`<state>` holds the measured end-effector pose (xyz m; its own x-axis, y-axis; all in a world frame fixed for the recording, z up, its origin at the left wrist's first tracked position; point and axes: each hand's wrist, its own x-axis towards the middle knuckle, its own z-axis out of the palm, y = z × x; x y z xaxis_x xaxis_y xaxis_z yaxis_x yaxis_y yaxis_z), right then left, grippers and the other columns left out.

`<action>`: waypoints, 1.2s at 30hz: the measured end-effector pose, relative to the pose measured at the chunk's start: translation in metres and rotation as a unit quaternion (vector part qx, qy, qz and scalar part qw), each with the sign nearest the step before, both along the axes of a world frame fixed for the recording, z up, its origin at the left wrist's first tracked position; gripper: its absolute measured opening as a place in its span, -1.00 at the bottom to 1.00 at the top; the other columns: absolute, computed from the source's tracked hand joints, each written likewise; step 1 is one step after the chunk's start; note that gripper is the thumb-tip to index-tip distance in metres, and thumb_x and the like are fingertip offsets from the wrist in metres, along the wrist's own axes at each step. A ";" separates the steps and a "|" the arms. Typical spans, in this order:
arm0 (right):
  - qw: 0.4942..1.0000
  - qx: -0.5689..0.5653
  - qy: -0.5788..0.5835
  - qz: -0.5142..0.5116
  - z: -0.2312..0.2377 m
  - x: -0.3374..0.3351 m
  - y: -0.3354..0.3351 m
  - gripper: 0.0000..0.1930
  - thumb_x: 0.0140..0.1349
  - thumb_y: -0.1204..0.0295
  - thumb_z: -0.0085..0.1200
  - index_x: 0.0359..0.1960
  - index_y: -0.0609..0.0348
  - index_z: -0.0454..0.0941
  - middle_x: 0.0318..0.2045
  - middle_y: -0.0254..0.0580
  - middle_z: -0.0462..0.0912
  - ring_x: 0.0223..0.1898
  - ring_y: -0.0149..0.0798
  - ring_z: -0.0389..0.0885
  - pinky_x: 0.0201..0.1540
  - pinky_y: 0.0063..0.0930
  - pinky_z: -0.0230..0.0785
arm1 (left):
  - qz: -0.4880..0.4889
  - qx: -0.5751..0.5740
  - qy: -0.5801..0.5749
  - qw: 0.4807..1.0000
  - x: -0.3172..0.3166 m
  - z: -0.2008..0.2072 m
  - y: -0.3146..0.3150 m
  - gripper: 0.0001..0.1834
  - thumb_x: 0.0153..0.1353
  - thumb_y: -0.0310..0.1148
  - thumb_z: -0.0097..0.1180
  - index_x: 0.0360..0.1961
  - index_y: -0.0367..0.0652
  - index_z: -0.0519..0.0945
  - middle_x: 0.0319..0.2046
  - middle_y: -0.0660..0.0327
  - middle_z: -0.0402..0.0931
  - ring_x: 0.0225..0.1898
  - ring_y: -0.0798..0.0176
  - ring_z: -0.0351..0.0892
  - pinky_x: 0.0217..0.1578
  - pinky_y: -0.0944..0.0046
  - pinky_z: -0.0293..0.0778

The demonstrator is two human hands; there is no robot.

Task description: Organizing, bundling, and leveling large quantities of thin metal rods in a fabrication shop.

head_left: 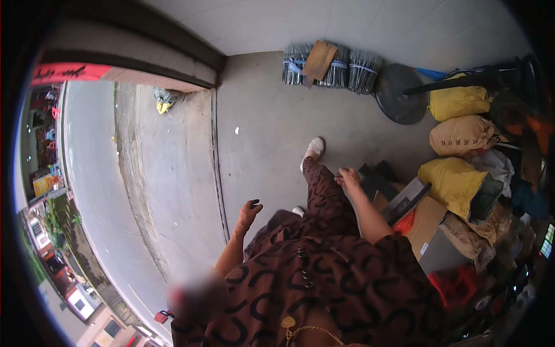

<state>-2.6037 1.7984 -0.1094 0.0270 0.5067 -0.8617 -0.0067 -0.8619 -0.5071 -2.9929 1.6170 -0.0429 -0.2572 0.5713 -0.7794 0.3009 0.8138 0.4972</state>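
Note:
My left hand [247, 216] hangs in the air at my left side, above the grey floor. Its fingers are bent but apart, the tips look dark, and I see nothing held in it. My right hand [347, 177] is out in front of my right thigh, loosely curled with some fingers apart and no object visible in it. Patterned brown trousers [324, 188] cover my legs, and one pale shoe [314, 149] is stepped forward. Nearest to my right hand, to its right, are dark flat pieces [378, 173] beside an open cardboard box [425, 222].
Bundled thin metal rods [363, 72] stand along the far wall, with a piece of brown cardboard [319, 60] on them. A round black base [399, 95] lies beside them. Yellow sacks [454, 182] and a tan sack [462, 135] line the right. A threshold track [217, 156] borders the street side.

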 end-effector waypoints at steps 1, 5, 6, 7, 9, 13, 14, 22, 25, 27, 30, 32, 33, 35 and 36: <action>0.999 0.005 -0.028 0.038 0.000 -0.015 0.025 -0.65 0.30 0.34 0.07 0.06 0.21 0.40 -0.26 -0.13 0.61 -0.36 -0.20 0.69 -0.30 -0.32 0.59 | -0.002 -0.011 0.001 1.000 -0.007 0.000 0.015 -0.45 0.14 -0.17 0.24 0.12 -0.24 0.54 -0.21 0.06 0.64 -0.26 0.28 0.58 -0.22 0.29 0.50; 0.990 0.033 -0.074 0.119 -0.017 -0.045 0.119 -0.62 0.29 0.31 0.09 0.06 0.26 0.43 -0.26 -0.12 0.63 -0.42 -0.22 0.70 -0.33 -0.35 0.58 | 0.002 0.002 0.003 1.000 -0.023 -0.010 0.114 -0.46 0.13 -0.18 0.23 0.12 -0.23 0.55 -0.25 0.11 0.65 -0.29 0.32 0.56 -0.23 0.30 0.49; 0.973 0.073 -0.105 0.191 -0.020 -0.054 0.136 -0.62 0.25 0.30 0.11 0.03 0.26 0.46 -0.31 -0.04 0.66 -0.40 -0.18 0.71 -0.31 -0.32 0.57 | 0.025 0.002 -0.017 1.000 -0.029 -0.010 0.136 -0.46 0.14 -0.19 0.23 0.12 -0.23 0.55 -0.25 0.12 0.65 -0.30 0.33 0.56 -0.23 0.31 0.49; 0.949 0.112 -0.134 0.261 -0.023 -0.058 0.153 -0.61 0.21 0.29 0.13 0.01 0.27 0.49 -0.35 0.03 0.68 -0.37 -0.13 0.72 -0.29 -0.28 0.56 | 0.020 0.022 -0.003 1.000 -0.032 -0.013 0.160 -0.48 0.14 -0.20 0.23 0.11 -0.22 0.56 -0.25 0.14 0.65 -0.29 0.35 0.56 -0.22 0.34 0.48; 0.923 0.140 -0.195 0.301 -0.043 -0.049 0.188 -0.60 0.20 0.27 0.13 0.01 0.27 0.50 -0.33 0.07 0.68 -0.30 -0.03 0.70 -0.21 -0.21 0.54 | -0.008 0.060 -0.012 0.998 -0.034 -0.027 0.216 -0.49 0.15 -0.22 0.22 0.11 -0.22 0.56 -0.25 0.14 0.64 -0.30 0.37 0.55 -0.21 0.34 0.48; 0.885 0.159 -0.287 0.330 -0.060 -0.049 0.245 -0.57 0.18 0.24 0.12 0.01 0.25 0.52 -0.26 0.14 0.67 -0.14 0.18 0.62 -0.05 -0.07 0.46 | -0.055 0.084 -0.043 0.994 -0.046 -0.054 0.303 -0.49 0.16 -0.24 0.21 0.12 -0.23 0.55 -0.24 0.13 0.64 -0.29 0.37 0.55 -0.20 0.34 0.49; 0.888 0.166 -0.300 0.306 -0.061 -0.051 0.253 -0.57 0.17 0.24 0.13 0.01 0.25 0.52 -0.26 0.14 0.67 -0.19 0.16 0.64 -0.06 -0.10 0.47 | -0.059 0.079 -0.045 0.994 -0.048 -0.060 0.321 -0.49 0.16 -0.24 0.21 0.12 -0.23 0.55 -0.24 0.13 0.64 -0.29 0.37 0.55 -0.20 0.34 0.49; 0.996 -0.052 0.009 -0.079 -0.121 -0.123 0.303 -0.56 0.26 0.39 0.10 0.16 0.19 0.38 -0.26 -0.13 0.60 -0.38 -0.22 0.68 -0.33 -0.39 0.56 | -0.171 0.066 -0.023 0.983 -0.077 -0.166 0.467 -0.50 0.16 -0.15 0.24 0.07 -0.20 0.59 -0.21 0.08 0.66 -0.22 0.28 0.61 -0.15 0.28 0.50; 0.992 -0.009 0.065 -0.109 -0.200 -0.152 0.329 -0.53 0.24 0.39 0.13 0.16 0.24 0.36 -0.19 -0.10 0.58 -0.29 -0.21 0.68 -0.28 -0.39 0.58 | -0.165 0.098 -0.011 0.981 -0.070 -0.234 0.522 -0.50 0.16 -0.14 0.24 0.07 -0.17 0.60 -0.17 0.04 0.66 -0.15 0.24 0.63 -0.10 0.26 0.50; 0.996 0.004 0.053 -0.066 -0.239 -0.192 0.362 -0.48 0.19 0.34 0.19 0.15 0.27 0.36 -0.15 -0.03 0.58 -0.21 -0.14 0.67 -0.20 -0.33 0.56 | -0.129 0.088 0.005 0.988 -0.082 -0.292 0.548 -0.49 0.15 -0.13 0.24 0.08 -0.17 0.59 -0.15 0.01 0.65 -0.11 0.20 0.63 -0.07 0.25 0.49; 0.985 0.086 -0.144 0.025 -0.315 -0.215 0.400 -0.35 0.07 0.23 0.30 0.15 0.31 0.36 -0.06 0.10 0.56 -0.07 -0.01 0.62 -0.01 -0.24 0.48 | -0.062 0.094 0.020 0.994 -0.062 -0.365 0.598 -0.39 0.12 -0.06 0.26 0.12 -0.24 0.54 -0.09 -0.04 0.62 -0.01 0.12 0.60 0.00 0.22 0.46; 0.935 0.142 -0.314 0.081 -0.368 -0.207 0.414 -0.27 0.00 0.18 0.35 0.15 0.32 0.36 -0.01 0.18 0.55 -0.01 0.05 0.58 0.08 -0.22 0.41 | -0.041 0.093 0.025 0.995 -0.033 -0.396 0.631 -0.18 0.06 0.09 0.30 0.20 -0.31 0.44 0.01 -0.07 0.57 0.08 0.04 0.54 0.07 0.18 0.42; 0.952 0.146 -0.266 0.033 -0.382 -0.213 0.426 -0.22 -0.05 0.14 0.37 0.16 0.33 0.35 0.02 0.20 0.55 0.05 0.09 0.54 0.13 -0.22 0.34 | -0.012 0.113 0.045 0.993 -0.033 -0.418 0.644 -0.10 -0.01 0.16 0.31 0.20 -0.33 0.42 0.03 -0.12 0.54 0.10 -0.03 0.51 0.10 0.14 0.39; 0.965 0.150 -0.216 -0.017 -0.406 -0.219 0.439 -0.17 -0.10 0.10 0.39 0.17 0.34 0.35 0.05 0.22 0.54 0.10 0.13 0.50 0.18 -0.23 0.28 | 0.017 0.135 0.064 0.989 -0.032 -0.458 0.673 -0.02 -0.07 0.23 0.32 0.20 -0.34 0.40 0.06 -0.18 0.50 0.12 -0.10 0.49 0.13 0.10 0.37; 0.966 0.166 -0.197 -0.007 -0.415 -0.219 0.443 -0.19 -0.08 0.11 0.39 0.16 0.34 0.36 0.04 0.18 0.55 0.08 0.08 0.52 0.14 -0.26 0.30 | 0.037 0.158 0.088 0.983 -0.030 -0.471 0.691 0.05 -0.11 0.28 0.32 0.21 -0.38 0.37 0.11 -0.23 0.43 0.18 -0.16 0.41 0.17 0.07 0.32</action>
<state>-2.8225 2.2418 -0.5242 0.3292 0.7507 -0.5728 0.2321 -0.6523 -0.7216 -3.0227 2.3080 -0.5142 -0.4231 0.7518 -0.5058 0.3503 0.6505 0.6739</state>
